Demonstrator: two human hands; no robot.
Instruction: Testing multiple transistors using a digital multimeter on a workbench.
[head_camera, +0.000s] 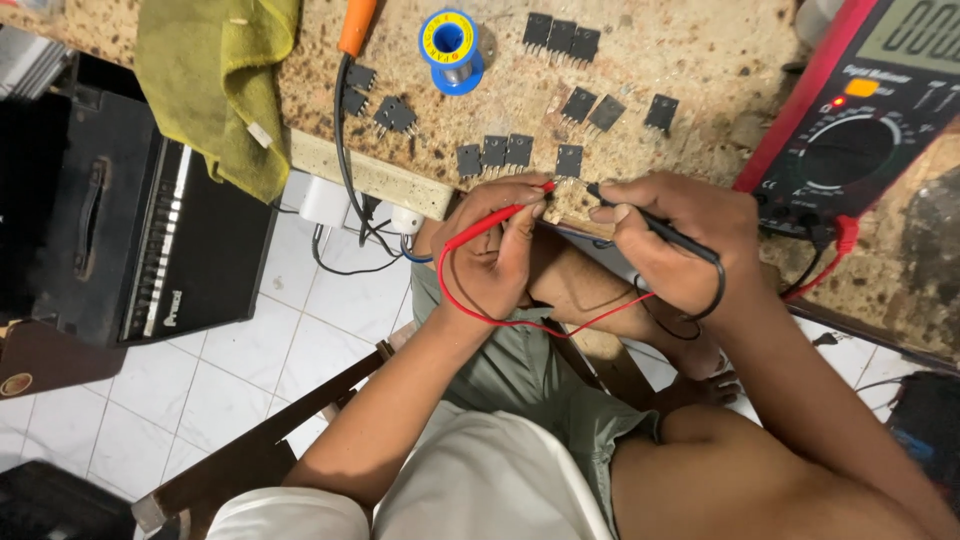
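Observation:
My left hand (500, 250) grips a red test probe (500, 213) whose tip points at the legs of a small black transistor (568, 160) near the bench's front edge. My right hand (680, 235) holds a black test probe (650, 222), its tip meeting the same legs from the right. Red and black leads loop below my hands and run to a red-cased multimeter (850, 120) at the right.
Several more black transistors (495, 152) lie in rows on the speckled stone bench (690, 50). A blue solder spool (450, 45), an orange-handled soldering iron (356, 25) and a yellow-green cloth (225, 80) sit at the back. A black amplifier (130, 230) stands on the tiled floor at left.

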